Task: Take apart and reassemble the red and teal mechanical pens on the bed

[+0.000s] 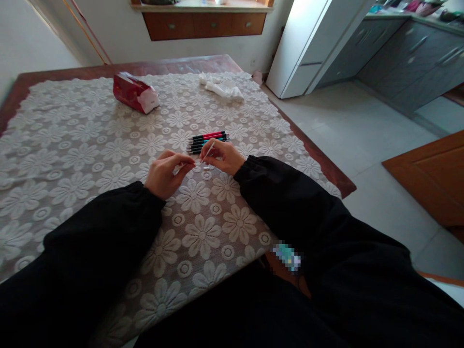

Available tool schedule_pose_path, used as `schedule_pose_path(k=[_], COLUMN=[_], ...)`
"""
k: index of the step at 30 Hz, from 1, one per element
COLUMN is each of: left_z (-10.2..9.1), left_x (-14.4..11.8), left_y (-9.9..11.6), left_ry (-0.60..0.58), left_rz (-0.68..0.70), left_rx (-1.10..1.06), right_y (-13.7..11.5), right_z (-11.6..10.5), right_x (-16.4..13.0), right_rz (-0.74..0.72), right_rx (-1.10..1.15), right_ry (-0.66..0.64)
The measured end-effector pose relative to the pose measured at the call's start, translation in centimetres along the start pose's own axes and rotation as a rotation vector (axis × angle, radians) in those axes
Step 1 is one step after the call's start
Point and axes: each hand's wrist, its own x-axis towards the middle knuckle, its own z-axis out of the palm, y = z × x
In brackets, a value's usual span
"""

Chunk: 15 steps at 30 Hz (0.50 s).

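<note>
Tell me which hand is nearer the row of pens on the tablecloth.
Right. The right hand sits just in front of the row of pens, almost touching it, pinching a thin pale stick. The left hand lies farther off, nearer the person and to the pens' left.

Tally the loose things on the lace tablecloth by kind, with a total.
Pens in the row beyond the hands, black barrels with red, pink or teal ends: about 5, too small to count surely
Thin pale rod held in the right hand: 1
Red tissue pack: 1
Crumpled white tissue: 1
Total: about 8
</note>
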Motion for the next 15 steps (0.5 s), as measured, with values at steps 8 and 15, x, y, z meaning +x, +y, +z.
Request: schedule_pose_path(k=[8,15], left_z=[-0.07,0.12], left_x=[-0.17,-0.23], left_y=[-0.03,-0.2], left_ry=[-0.032,0.013], left_rz=[0.02,0.016], left_rx=[-0.001,0.004], right_y=[0.13,0.08], right_z=[-0.01,0.34], right_x=[0.03,0.01], right_rz=[0.005,0.046], right_rx=[0.056,0.208], right_ry=[-0.024,-0.029])
